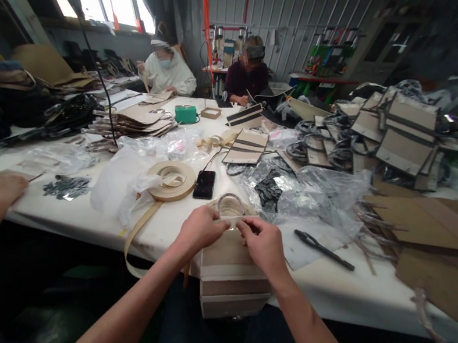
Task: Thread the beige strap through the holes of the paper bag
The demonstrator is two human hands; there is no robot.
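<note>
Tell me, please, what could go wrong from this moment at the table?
The tape from the roll loops past the edge of the table, close to the left forearm, so the arm might snag it and drag the roll. The beige piece between the left hand and right hand reaches past that edge; if the grip loosens, it could perhaps slip down.

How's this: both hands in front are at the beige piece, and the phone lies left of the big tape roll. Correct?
Not quite: the head view shows the phone right of the big tape roll, not left. The left hand and right hand are indeed at the beige piece.
</note>
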